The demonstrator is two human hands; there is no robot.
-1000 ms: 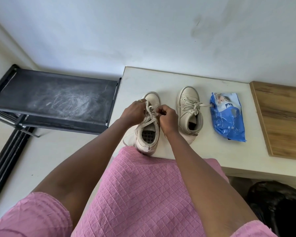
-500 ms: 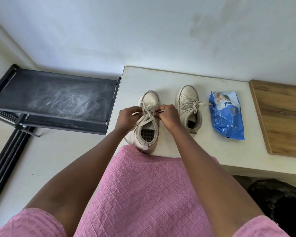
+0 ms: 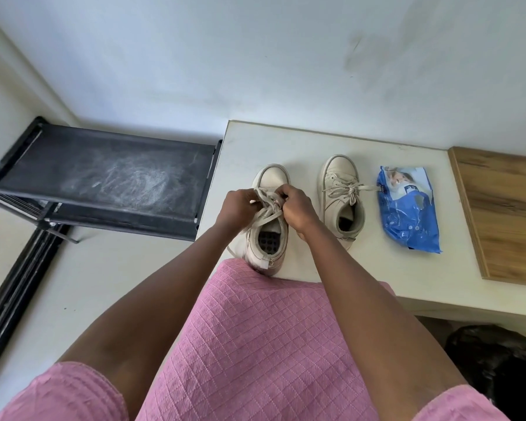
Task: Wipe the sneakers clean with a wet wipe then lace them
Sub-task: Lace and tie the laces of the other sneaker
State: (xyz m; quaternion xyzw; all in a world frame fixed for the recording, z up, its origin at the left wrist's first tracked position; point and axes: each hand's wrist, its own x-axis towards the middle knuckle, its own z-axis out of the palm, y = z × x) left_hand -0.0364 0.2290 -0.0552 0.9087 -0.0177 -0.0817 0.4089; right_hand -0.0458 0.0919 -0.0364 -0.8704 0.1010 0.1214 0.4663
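Your left hand (image 3: 240, 208) and your right hand (image 3: 298, 209) are both curled round the lace (image 3: 266, 212) of the sneaker in front of you (image 3: 272, 177). Each hand pinches a bit of lace, and the two hands are close together over the tongue. This sneaker stands on the white table (image 3: 286, 141), with its toe to the wall and its heel at the near edge, by your pink dress (image 3: 255, 344).

I think you are tying the knot. Pull both ends the same, so one side does not come out long and the other short. Make it snug, not hard. The heel is close to the table edge, so do not tug toward you or the shoe may slip off. One loose end lies by the shoe's left side, so watch that it does not get caught under the sole.

The other sneaker (image 3: 340, 174) stands just beside it on the right, not touching. Its lace looks tied in a bow. One bow end reaches the blue wet wipe pack (image 3: 407, 214), which lies flat. A wooden board (image 3: 504, 208) is farther right. A black rack (image 3: 104, 177) stands to the left. Nothing blocks your hands.
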